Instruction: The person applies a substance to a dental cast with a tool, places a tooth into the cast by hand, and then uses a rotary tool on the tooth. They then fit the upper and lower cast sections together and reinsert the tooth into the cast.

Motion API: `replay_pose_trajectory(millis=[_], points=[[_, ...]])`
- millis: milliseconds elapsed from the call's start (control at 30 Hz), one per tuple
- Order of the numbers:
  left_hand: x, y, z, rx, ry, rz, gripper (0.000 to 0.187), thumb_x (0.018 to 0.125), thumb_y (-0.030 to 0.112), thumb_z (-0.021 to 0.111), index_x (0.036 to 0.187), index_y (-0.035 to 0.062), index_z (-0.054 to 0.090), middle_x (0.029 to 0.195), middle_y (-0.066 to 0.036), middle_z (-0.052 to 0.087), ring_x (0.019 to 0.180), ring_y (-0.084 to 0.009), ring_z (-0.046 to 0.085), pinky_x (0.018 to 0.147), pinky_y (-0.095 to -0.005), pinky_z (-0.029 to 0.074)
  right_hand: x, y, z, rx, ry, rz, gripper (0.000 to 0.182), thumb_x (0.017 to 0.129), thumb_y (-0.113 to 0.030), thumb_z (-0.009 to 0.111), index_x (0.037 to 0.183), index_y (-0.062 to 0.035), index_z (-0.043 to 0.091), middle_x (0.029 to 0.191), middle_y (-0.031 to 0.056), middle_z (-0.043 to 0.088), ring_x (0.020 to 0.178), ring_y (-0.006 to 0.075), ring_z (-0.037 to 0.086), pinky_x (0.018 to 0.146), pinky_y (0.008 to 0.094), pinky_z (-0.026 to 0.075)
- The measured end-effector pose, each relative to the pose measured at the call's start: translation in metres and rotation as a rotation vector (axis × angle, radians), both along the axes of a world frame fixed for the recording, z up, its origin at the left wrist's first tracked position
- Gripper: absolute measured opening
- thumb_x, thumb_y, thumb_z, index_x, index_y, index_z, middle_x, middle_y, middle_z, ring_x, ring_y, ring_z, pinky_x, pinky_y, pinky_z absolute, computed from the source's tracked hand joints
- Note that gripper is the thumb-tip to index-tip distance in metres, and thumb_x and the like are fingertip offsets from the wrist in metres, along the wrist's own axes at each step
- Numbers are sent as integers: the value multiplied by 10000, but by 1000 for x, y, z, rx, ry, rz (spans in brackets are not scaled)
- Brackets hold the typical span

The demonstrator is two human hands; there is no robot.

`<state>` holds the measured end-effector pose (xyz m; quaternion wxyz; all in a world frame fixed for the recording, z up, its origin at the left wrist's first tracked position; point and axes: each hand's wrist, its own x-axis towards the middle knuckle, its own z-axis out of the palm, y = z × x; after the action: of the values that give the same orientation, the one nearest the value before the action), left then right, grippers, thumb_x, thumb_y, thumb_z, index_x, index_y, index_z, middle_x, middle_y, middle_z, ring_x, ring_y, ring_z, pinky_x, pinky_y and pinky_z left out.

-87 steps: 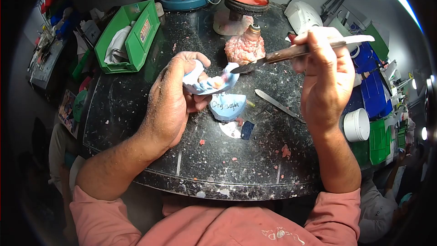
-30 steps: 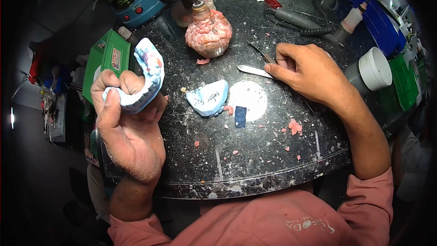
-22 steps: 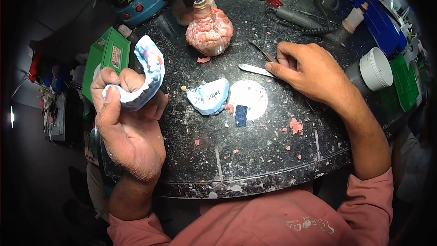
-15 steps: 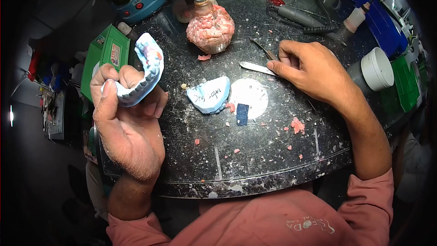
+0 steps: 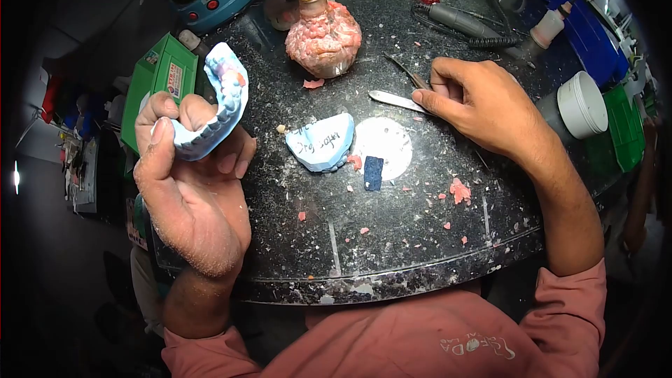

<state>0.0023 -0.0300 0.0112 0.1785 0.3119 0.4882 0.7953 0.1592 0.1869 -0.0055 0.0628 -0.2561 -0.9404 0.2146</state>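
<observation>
My left hand (image 5: 199,196) is raised at the left, its thumb and fingers closed on one end of a curved blue dental cast (image 5: 225,108) with teeth and a pink patch. My right hand (image 5: 476,101) rests on the dark speckled worktop (image 5: 406,245), thumb and fingers closed around a metal carving tool (image 5: 395,101). A second thin dark tool (image 5: 402,70) meets the same fingers. Between the hands lies another blue cast (image 5: 323,143) with handwriting, beside a white disc (image 5: 392,143) and a small dark blue block (image 5: 373,173).
A wax-covered bottle (image 5: 323,42) stands behind the casts. Green box (image 5: 157,87) at the left, blue machine (image 5: 210,0) back left, white tub (image 5: 582,105) at the right. A grey handpiece (image 5: 462,21) lies back right. Pink scraps (image 5: 460,191) are scattered in front.
My left hand and its cast have shifted slightly left, and the cast is tilted a little differently. My right hand has barely moved.
</observation>
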Motion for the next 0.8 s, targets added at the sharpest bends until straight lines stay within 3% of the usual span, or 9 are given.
replay_pose_trajectory(millis=[233,300,433,533,567,667,800], points=[[2,-2,0,-24,-8,88,258,914,269,392,1089,81,372,803,-19,447,618,-115,374,583,-276,335,-1,-1,2,-1,-24,-8,372,837,-352,633,672,-30,548,544,111,550,512,270,564,539,382,440],[-9,-9,-8,22,262,-61,289,908,280,405,1129,93,391,948,-28,502,796,-131,524,678,-283,447,-1,-2,3,2,-26,-6,366,836,-347,635,679,-27,551,554,117,558,519,273,571,541,384,442],[-14,-17,-12,2,408,21,347,879,268,453,1160,91,353,995,-72,505,955,-201,583,785,-359,539,-2,-4,7,-6,-42,-24,356,833,-336,643,697,-18,558,590,134,581,547,287,589,548,387,448],[-9,-15,-8,-29,374,78,354,872,277,463,1151,93,348,985,-64,497,911,-190,577,758,-337,527,-2,-4,8,-4,-29,-15,358,830,-335,648,703,-13,555,603,141,582,558,295,591,550,388,448],[-12,-12,-10,-1,415,67,343,863,273,474,1124,97,339,917,-56,480,802,-168,536,670,-299,490,-2,-4,8,0,-25,-9,358,830,-335,648,703,-13,555,603,141,582,558,295,591,550,388,448],[-13,-11,-11,38,451,-21,320,858,260,476,1089,95,330,850,-56,455,728,-150,467,578,-270,418,-3,-5,10,-15,-40,-22,365,831,-341,649,705,-13,553,607,142,582,564,301,591,551,387,448],[-6,-7,-7,107,481,-15,317,836,243,489,1056,87,322,782,-59,409,733,-133,384,708,-272,367,-3,-5,11,-20,-60,-37,368,834,-348,648,706,-16,553,606,139,583,563,303,591,550,386,448]])
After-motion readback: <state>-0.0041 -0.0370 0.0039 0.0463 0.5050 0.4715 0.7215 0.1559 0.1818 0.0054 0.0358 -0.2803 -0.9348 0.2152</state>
